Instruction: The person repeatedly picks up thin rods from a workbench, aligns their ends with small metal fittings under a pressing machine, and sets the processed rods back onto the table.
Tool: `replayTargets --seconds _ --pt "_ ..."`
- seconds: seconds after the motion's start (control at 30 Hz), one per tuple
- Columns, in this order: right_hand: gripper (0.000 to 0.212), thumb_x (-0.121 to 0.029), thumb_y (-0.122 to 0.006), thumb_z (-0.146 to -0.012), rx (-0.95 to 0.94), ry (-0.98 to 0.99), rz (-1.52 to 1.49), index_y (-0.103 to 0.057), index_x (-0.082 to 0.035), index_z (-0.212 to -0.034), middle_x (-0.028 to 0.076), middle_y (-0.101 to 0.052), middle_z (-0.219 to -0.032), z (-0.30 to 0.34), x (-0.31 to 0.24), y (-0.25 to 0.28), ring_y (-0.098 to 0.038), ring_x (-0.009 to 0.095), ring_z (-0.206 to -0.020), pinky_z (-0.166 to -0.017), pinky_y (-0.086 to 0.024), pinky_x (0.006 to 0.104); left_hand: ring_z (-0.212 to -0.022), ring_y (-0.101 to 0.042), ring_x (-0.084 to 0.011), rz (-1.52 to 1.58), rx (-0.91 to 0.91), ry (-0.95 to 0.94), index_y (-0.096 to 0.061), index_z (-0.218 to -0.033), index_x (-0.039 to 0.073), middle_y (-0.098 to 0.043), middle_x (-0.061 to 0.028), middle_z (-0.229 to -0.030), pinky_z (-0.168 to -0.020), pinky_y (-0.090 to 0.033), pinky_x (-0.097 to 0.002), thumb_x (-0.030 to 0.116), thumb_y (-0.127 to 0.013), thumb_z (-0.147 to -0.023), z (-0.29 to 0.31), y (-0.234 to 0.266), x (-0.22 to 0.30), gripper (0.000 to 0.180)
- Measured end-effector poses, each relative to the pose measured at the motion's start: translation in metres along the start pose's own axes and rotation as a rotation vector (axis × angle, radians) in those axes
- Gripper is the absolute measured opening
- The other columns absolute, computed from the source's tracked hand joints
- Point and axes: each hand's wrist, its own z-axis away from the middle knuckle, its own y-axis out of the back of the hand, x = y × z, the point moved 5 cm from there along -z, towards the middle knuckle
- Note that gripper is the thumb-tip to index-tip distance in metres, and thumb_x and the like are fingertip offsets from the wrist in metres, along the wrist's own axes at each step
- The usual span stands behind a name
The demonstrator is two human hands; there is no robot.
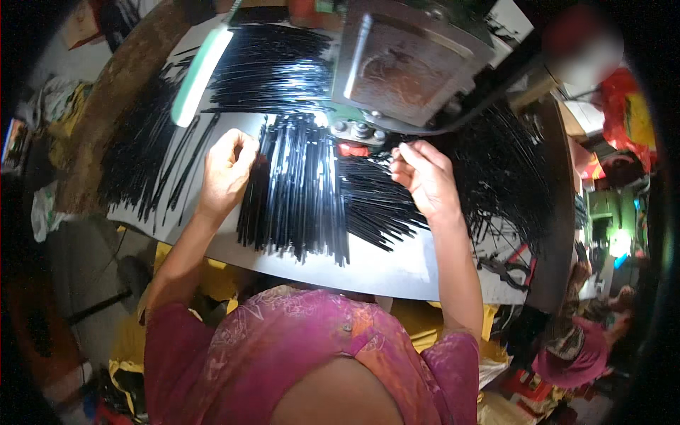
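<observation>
"Black rods (294, 195), location?"
"Frame centre, on the table (397, 273), between left hand (227, 170) and right hand (426, 177)."
"Fingers (246, 150)?"
"Both sets curled together, left beside the rods; whether clamped on anything, I cannot tell."

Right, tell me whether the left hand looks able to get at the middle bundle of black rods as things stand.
Most likely yes: the left hand is right beside the middle bundle of black rods, with nothing visible between them; the lit lamp is farther up, seemingly clear.
</observation>
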Motion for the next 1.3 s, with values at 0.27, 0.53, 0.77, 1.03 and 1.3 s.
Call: replayTargets --seconds 0.27,0.53,0.77,1.03,1.3 --pt "0.010 0.000 -0.052 -0.084 0.106 0.110 -0.089 -0.053 0.009 -0.088 0.017 -0.058 -0.085 0.004 0.001 -0.013 -0.062 0.026 -0.081 -0.075 -0.054 0.0339 -0.067 -0.050 -0.0102 -0.294 -0.237 -0.144 -0.056 -0.102 0.003 -0.050 -0.0016 -0.076 -0.058 -0.042 -0.0231 0.004 -0.056 -0.083 -0.020 -0.069 0.026 0.019" --pt "0.011 0.006 -0.051 -0.079 0.072 0.188 -0.307 -0.055 0.010 -0.089 0.021 -0.060 -0.091 -0.012 0.005 -0.020 -0.062 0.031 -0.085 -0.078 -0.053 0.0374 -0.065 -0.051 -0.0193 -0.527 -0.101 -0.407 -0.061 -0.093 0.002 -0.052 -0.0087 -0.074 -0.061 -0.041 -0.0287 0.006 -0.058 -0.079 -0.029 -0.093 0.041 0.016" --pt "0.012 0.006 -0.050 -0.079 0.059 0.223 -0.312 -0.054 0.011 -0.090 0.021 -0.060 -0.090 -0.015 0.005 -0.024 -0.062 0.030 -0.084 -0.078 -0.054 0.0366 -0.064 -0.051 -0.0193 -0.465 -0.099 -0.382 -0.061 -0.090 0.002 -0.051 -0.0084 -0.072 -0.060 -0.041 -0.0291 0.004 -0.058 -0.078 -0.031 -0.095 0.038 0.013" --pt "0.012 0.007 -0.051 -0.079 0.092 0.233 -0.279 -0.054 0.009 -0.090 0.019 -0.060 -0.089 -0.017 0.006 -0.023 -0.063 0.028 -0.083 -0.077 -0.054 0.0347 -0.066 -0.051 -0.0204 -0.433 -0.111 -0.373 -0.061 -0.089 0.001 -0.051 -0.0096 -0.071 -0.060 -0.040 -0.0300 0.004 -0.058 -0.078 -0.033 -0.098 0.036 0.012" --pt "0.015 0.006 -0.049 -0.082 0.079 0.236 -0.241 -0.053 0.009 -0.096 0.018 -0.059 -0.096 -0.013 0.005 -0.025 -0.061 0.027 -0.089 -0.081 -0.053 0.0361 -0.067 -0.053 -0.0241 -0.484 -0.082 -0.445 -0.061 -0.089 0.000 -0.051 -0.0117 -0.074 -0.062 -0.042 -0.0322 0.003 -0.057 -0.078 -0.030 -0.101 0.037 0.012"
